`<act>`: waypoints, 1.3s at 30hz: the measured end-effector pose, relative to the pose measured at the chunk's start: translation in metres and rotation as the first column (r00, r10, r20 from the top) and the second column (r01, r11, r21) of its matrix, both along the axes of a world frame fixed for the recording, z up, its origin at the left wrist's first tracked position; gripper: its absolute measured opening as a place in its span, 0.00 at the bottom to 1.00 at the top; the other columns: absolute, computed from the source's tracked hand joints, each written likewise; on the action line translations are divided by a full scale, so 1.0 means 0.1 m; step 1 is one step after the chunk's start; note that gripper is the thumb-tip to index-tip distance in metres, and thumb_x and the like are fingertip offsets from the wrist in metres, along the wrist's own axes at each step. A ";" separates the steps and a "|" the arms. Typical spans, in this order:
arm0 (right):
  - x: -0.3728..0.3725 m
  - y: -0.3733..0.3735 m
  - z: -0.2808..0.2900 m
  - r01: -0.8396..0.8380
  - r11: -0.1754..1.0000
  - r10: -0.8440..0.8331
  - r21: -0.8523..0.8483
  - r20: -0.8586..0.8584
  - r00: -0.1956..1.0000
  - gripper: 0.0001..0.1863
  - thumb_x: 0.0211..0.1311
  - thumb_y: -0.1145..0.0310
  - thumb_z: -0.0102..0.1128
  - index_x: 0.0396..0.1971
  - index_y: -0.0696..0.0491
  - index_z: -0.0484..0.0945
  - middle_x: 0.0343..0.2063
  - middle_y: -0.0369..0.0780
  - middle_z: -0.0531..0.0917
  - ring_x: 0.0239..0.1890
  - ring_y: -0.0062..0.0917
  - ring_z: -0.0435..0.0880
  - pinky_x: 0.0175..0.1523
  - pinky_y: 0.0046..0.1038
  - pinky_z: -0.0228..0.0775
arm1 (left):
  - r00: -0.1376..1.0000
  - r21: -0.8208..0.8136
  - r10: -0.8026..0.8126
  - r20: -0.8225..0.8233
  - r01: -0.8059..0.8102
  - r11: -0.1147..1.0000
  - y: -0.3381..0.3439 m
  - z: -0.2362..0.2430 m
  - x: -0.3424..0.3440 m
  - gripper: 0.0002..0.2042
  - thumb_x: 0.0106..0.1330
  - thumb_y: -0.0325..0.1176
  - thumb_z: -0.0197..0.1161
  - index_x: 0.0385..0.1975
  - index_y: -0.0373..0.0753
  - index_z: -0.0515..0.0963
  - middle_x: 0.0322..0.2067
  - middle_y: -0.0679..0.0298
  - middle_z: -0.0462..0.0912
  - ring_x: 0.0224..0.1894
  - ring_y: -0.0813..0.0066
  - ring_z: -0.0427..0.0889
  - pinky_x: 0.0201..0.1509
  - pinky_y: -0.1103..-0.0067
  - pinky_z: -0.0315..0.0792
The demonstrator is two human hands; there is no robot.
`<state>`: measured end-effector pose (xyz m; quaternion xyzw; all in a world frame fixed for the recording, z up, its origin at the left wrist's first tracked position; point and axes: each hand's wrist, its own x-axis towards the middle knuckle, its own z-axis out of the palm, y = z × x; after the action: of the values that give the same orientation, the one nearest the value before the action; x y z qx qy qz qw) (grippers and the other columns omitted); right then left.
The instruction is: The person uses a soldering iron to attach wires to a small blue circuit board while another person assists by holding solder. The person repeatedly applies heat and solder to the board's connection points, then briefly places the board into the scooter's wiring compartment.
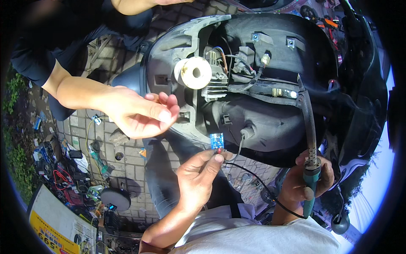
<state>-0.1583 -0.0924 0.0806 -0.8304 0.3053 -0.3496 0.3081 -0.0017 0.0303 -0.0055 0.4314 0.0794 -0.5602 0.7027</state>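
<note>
- Blue circuit board (216, 140): pinched by left hand (196, 180) fingers, just below the scooter's open black housing (270, 84)
- Right hand (305, 182): fingers closed round soldering iron (310, 139), tip raised near wiring, apart from board
- Solder spool (193, 73) rests inside; board appears not yet joined
- Another person's open hand (141, 112) hovers nearby

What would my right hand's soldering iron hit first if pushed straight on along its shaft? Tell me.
The right hand holds the soldering iron pointing up the picture. Its tip sits by the black bracket with a small connector strip inside the scooter's black body shell, so probably that bracket first; depth is unclear.
</note>
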 end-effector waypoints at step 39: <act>0.12 -0.07 -0.02 0.049 0.993 -0.041 -0.110 0.077 0.996 0.30 0.52 0.52 0.67 0.45 0.61 0.71 0.35 0.47 0.79 0.34 0.31 0.79 0.39 0.29 0.72 | 0.951 0.366 -0.247 0.187 0.166 0.916 1.19 -0.04 0.15 0.25 0.60 0.36 0.63 0.54 0.28 0.69 0.51 0.53 0.75 0.54 0.66 0.73 0.58 0.75 0.65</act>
<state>-0.1465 -0.0994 0.0787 -0.8257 0.2921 -0.4038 0.2642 0.0129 0.1490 -0.0100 0.6158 0.0486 -0.5552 0.5569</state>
